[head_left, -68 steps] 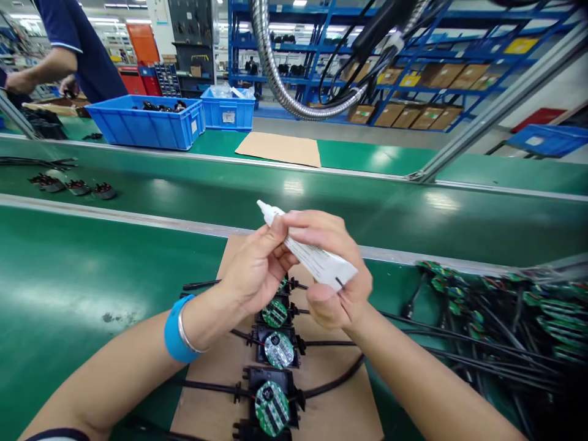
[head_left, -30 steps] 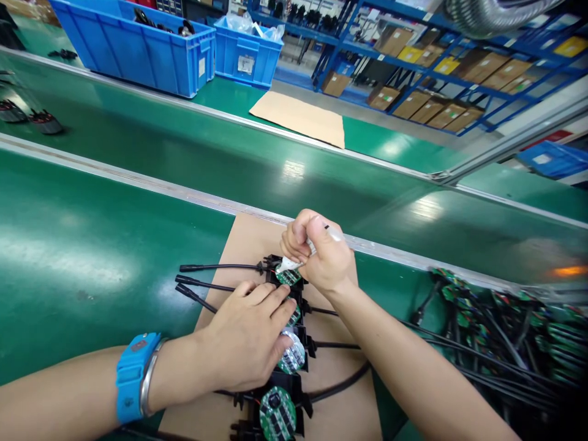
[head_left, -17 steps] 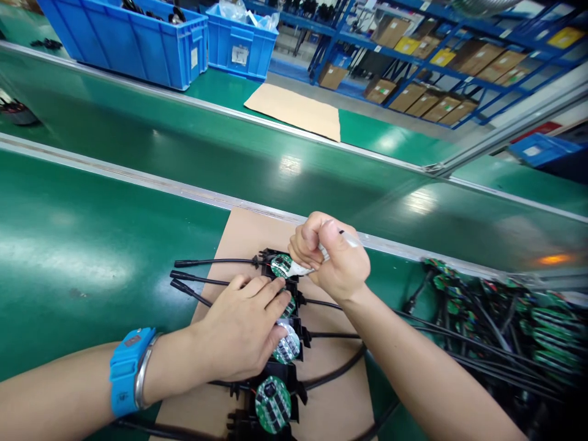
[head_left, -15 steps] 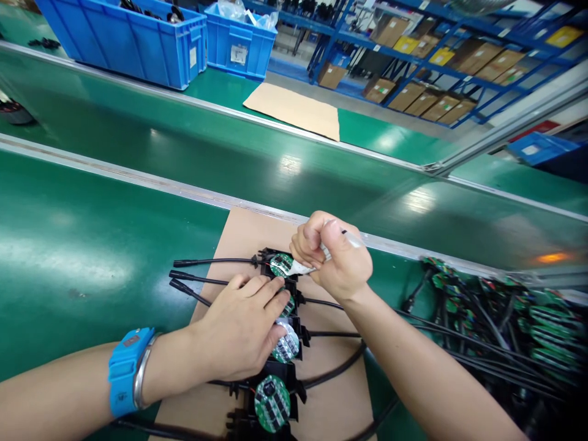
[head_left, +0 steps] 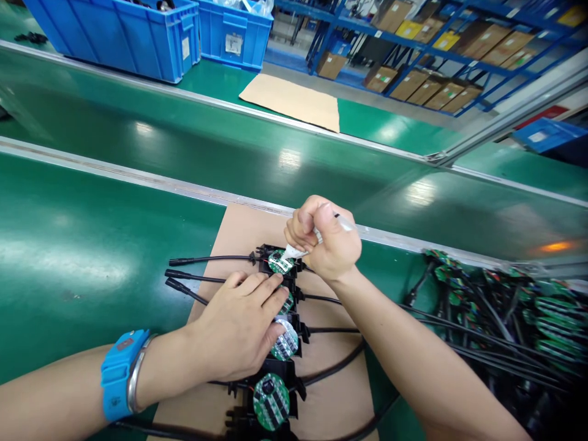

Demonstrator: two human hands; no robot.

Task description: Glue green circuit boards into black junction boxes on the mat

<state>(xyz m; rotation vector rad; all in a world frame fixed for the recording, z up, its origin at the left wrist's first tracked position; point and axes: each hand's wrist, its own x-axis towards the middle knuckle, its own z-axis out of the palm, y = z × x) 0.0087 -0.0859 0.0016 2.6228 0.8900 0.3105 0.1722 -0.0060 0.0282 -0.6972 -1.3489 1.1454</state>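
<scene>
My right hand (head_left: 328,239) is closed round a white squeeze tube (head_left: 296,252), whose nozzle points down at the farthest round green circuit board (head_left: 278,262). A streak of white paste lies on that board. My left hand (head_left: 243,321) lies spread over the row of black housings, its fingers across the second board (head_left: 287,302) and its thumb at the edge of the third board (head_left: 285,340), which has a whitish coating. Nearest me, another board (head_left: 271,402) with dark components sits in its housing. Black cables run out on both sides.
A cardboard sheet (head_left: 331,392) lies under the row on the green table. To the right is a heap of wired circuit boards (head_left: 555,324) and black cables. Blue bins (head_left: 138,43) and a flat cardboard piece (head_left: 294,101) are beyond the metal rail, with shelves of boxes behind.
White paste now shows across the farthest board. My right hand with the tube has moved slightly left and up in view, lifting the nozzle tip. My left hand has hardly moved.
</scene>
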